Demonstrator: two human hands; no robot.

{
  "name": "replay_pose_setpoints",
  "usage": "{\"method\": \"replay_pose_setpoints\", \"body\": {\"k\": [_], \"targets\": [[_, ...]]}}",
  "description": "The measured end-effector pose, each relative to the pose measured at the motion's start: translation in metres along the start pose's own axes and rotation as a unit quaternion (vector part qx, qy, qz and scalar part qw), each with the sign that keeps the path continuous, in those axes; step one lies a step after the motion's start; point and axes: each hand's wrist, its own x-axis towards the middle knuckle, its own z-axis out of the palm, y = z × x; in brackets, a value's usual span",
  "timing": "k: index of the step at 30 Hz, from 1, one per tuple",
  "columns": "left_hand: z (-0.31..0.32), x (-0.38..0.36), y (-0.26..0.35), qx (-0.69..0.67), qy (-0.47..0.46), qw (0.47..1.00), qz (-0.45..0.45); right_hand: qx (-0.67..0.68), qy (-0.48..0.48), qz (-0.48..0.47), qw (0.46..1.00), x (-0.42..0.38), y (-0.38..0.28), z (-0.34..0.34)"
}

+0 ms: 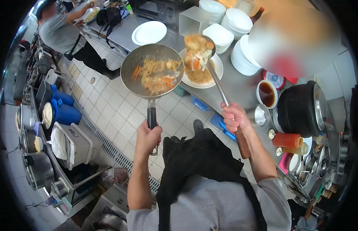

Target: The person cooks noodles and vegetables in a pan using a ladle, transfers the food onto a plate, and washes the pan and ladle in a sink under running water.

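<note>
With left hand [149, 138] closed around pan handle [151, 115], right hand [236, 117] around ladle [219, 86]; keep pan [146, 52] beside plate [219, 71]; tip ladle low and slowly over plate's centre.

The kitchen is brightly and fairly evenly lit, with the white plate [149, 33] nearly washed out. Soft glare is spread over the metal counter [236, 89], and a dull sheen is shown by the pan [154, 52]. The food on the ladle [218, 85] is slightly blurred. A large patch at upper right is heavily smeared. Outer lines are bowed, and the corners are swallowed by black.
</note>
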Motion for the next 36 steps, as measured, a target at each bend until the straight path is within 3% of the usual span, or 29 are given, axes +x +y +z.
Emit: {"method": "replay_pose_setpoints", "body": {"k": [7, 20, 25, 35, 36], "targets": [[0.012, 0.009, 0.015, 0.008, -0.008, 1.000, -0.010, -0.043, 0.062, -0.002, 0.997, 0.021, 0.041, -0.036], [0.019, 0.016, 0.044, 0.075, -0.011, 0.997, 0.016, -0.274, 0.099, 0.004, 0.957, 0.007, 0.018, -0.052], [0.021, 0.018, 0.045, 0.057, -0.019, 0.998, 0.023, -0.410, 0.115, -0.047, 0.903, 0.005, 0.016, -0.065], [0.026, 0.027, 0.042, 0.060, -0.043, 0.997, 0.019, -0.520, 0.188, -0.112, 0.826, 0.009, 0.017, -0.071], [0.026, 0.027, 0.042, 0.065, -0.044, 0.997, 0.018, -0.555, 0.186, -0.172, 0.793, 0.012, 0.021, -0.080]]}}
